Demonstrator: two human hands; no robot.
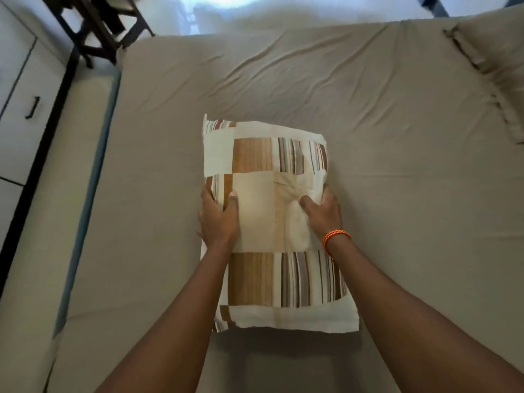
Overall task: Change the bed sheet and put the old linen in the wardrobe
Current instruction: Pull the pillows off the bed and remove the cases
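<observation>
A folded sheet point(263, 165) in cream with brown and grey striped patches lies in the middle of the bed. The bed carries a wrinkled beige sheet point(397, 165). My left hand point(218, 217) grips the bundle's left edge, thumb on top and fingers round the side. My right hand point(321, 212), with an orange band at the wrist, grips the right edge, thumb pressing a dent into the cloth. Both forearms reach in from the bottom of the view.
A beige pillow point(493, 61) lies at the bed's far right corner. White wardrobe doors with a dark handle point(32, 107) stand along the left. A dark wooden chair point(96, 26) stands past the bed's far left corner, on a bright floor.
</observation>
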